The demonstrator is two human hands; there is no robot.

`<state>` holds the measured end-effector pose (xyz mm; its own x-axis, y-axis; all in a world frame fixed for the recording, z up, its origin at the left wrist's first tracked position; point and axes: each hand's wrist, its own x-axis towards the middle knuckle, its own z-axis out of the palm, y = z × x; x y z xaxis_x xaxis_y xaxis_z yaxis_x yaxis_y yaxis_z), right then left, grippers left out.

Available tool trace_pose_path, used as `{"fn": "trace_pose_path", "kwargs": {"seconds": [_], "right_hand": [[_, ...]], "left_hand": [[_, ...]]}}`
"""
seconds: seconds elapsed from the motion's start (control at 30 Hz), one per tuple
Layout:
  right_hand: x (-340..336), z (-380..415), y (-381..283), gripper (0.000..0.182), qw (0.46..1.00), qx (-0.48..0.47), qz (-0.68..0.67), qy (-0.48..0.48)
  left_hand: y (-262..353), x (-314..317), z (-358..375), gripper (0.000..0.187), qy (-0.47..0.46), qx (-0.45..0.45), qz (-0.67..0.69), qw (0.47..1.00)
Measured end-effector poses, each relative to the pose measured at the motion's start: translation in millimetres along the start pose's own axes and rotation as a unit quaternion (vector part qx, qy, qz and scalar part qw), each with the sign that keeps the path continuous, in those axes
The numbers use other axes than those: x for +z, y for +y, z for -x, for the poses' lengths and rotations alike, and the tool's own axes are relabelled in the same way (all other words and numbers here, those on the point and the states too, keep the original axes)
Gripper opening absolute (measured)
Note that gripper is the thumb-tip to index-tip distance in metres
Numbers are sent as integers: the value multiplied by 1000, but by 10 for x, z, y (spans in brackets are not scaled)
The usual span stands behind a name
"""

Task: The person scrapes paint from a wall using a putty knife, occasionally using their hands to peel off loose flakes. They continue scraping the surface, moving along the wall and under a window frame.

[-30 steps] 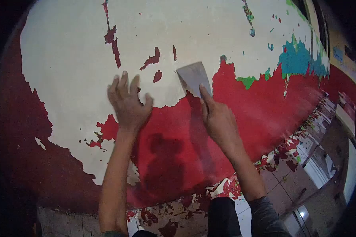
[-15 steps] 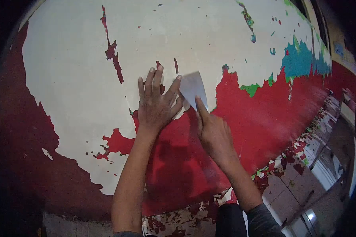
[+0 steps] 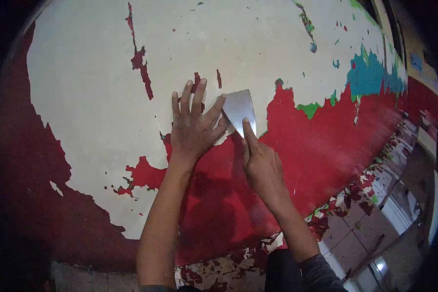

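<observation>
A wall (image 3: 107, 63) shows pale surface above and peeling red paint (image 3: 321, 141) below. My left hand (image 3: 192, 129) lies on it with fingers spread, holding nothing. In my right hand (image 3: 263, 163) is a scraper (image 3: 240, 109) with a broad metal blade, its handle hidden in the palm. The index finger rests along the blade. The blade's wide edge is on the pale part, and one corner is beside my left index fingertip. Small dark red patches (image 3: 219, 78) remain on the pale area above my hands.
Teal paint (image 3: 367, 73) and a green patch (image 3: 309, 110) show at the right. Red paint flakes (image 3: 321, 226) lie along the wall's foot on the tiled floor (image 3: 345, 238). Darker red paint (image 3: 39, 194) covers the left side.
Both hands and the scraper have shifted very slightly in the view. My left hand stays spread on the wall, and my right hand keeps hold of the scraper.
</observation>
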<state>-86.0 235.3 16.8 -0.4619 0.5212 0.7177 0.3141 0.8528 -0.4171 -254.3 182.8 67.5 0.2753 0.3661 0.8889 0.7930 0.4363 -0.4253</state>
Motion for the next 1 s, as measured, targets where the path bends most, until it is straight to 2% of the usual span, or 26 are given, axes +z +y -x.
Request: {"fn": "trace_pose_path", "kwargs": {"seconds": [0.1,0.2,0.4,0.5,0.6,0.73,0.8,0.9,0.97,1.0], "right_hand": [[-6,-160,-70,45,999,-9,12,40],[-53,-45,-59,46,1000,-3,11,-8],[-79,-171,-100,47,999,3,31,18],[-40,-101,-24,47,1000,-5,9,-8],[-106,-395,-90,49,999,-16,-29,40],[147,101,183,50,999,-38,-5,17],[345,500,364,51,999,-26,-11,-28],[432,548,352,50,998,-34,-35,-29],[383,239,206,50,996,-80,-42,10],[341,111,142,50,993,-104,-45,31]], "left_hand": [[21,-48,-15,52,9,-4,7,1000],[-14,6,-1,53,22,15,4,1000],[1,-22,-5,53,21,4,19,1000],[-19,-21,0,59,17,13,18,1000],[-6,-26,6,63,42,-22,47,998],[-45,-16,0,60,98,-104,33,989],[-92,2,19,61,88,-106,68,988],[-158,-69,70,59,75,-89,136,984],[-248,-142,221,56,50,-70,169,982],[-254,-186,339,56,18,-78,116,990]]}}
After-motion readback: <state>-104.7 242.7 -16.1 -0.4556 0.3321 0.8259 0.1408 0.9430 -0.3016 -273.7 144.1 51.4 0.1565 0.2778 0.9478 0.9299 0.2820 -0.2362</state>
